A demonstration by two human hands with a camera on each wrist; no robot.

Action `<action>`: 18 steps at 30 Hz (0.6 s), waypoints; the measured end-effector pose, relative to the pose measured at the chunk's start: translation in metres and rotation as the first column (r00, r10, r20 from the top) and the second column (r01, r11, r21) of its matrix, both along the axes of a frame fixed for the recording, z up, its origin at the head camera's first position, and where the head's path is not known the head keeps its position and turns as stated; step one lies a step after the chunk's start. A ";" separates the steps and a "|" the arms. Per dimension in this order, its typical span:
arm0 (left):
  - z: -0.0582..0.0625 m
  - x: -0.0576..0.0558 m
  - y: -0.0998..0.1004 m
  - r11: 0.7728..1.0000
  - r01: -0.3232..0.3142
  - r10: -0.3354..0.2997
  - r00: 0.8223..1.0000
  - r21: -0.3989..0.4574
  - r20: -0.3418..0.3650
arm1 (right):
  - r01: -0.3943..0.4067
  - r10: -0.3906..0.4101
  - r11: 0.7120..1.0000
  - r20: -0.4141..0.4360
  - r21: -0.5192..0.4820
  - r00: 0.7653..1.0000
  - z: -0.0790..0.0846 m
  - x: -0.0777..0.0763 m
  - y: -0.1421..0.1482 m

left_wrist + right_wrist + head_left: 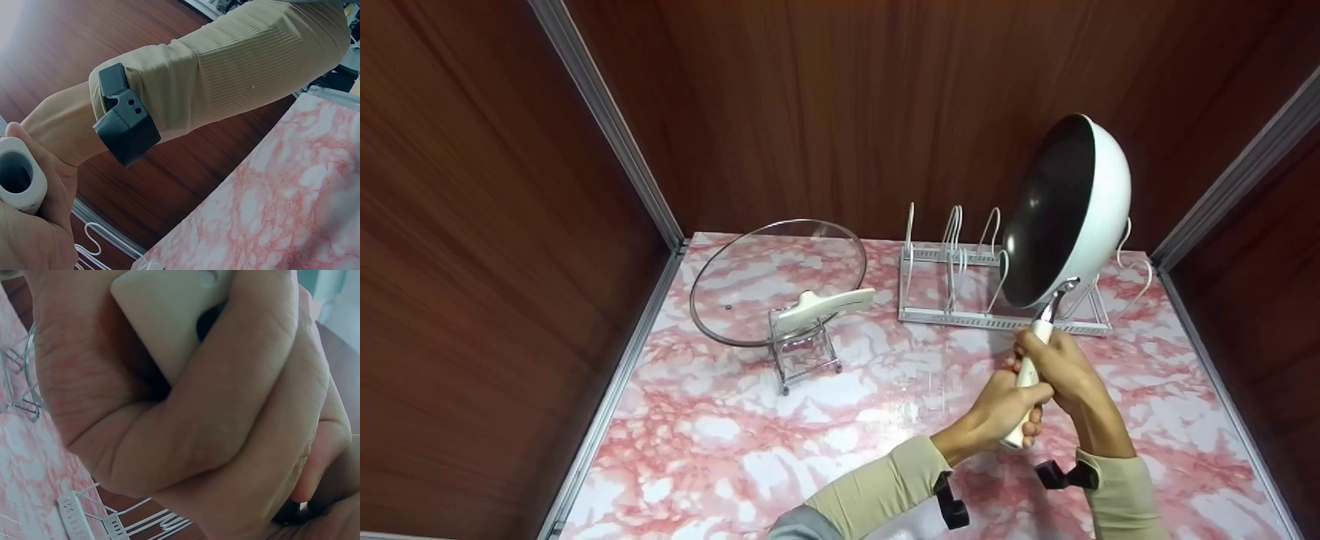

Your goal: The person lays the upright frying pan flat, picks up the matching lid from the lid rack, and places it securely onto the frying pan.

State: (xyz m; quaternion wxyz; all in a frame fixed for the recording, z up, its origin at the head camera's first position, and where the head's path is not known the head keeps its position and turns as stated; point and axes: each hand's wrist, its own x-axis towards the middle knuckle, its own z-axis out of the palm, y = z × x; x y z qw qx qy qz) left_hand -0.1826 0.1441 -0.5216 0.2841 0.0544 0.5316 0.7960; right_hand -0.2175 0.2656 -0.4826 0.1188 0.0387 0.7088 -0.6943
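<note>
Both hands grip the pale handle (1042, 330) of a wok (1110, 199), white outside and dark inside. The wok is tipped on its side, its bowl upward and its dark inside facing left. My left hand (1006, 405) wraps the lower end of the handle; in the left wrist view the handle's hollow end (35, 188) shows beside the palm. Higher up, near the metal joint, my right hand (1063, 366) holds the same handle, and its curled fingers (225, 399) fill the right wrist view. Behind the wok, a white wire rack (937, 318) is partly hidden by the bowl.
On the left, a glass lid (695, 315) with a metal rim and cream handle (825, 304) leans in a small wire stand (808, 370). Dark wood panels (840, 112) enclose the marbled pink and white table (720, 450) at the back and sides.
</note>
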 end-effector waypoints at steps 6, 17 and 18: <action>0.003 0.001 0.000 1.000 0.006 -0.006 1.000 -0.004 -0.010 | 0.003 -0.003 1.000 -0.019 0.008 1.000 0.002 0.002 0.000; 0.008 0.003 -0.001 1.000 0.017 -0.017 0.999 -0.004 -0.032 | 0.011 -0.010 1.000 -0.044 0.017 0.999 0.009 0.005 -0.001; 0.009 0.003 -0.001 1.000 0.018 -0.018 0.999 -0.004 -0.035 | 0.010 -0.010 1.000 -0.046 0.013 0.999 0.010 0.005 -0.001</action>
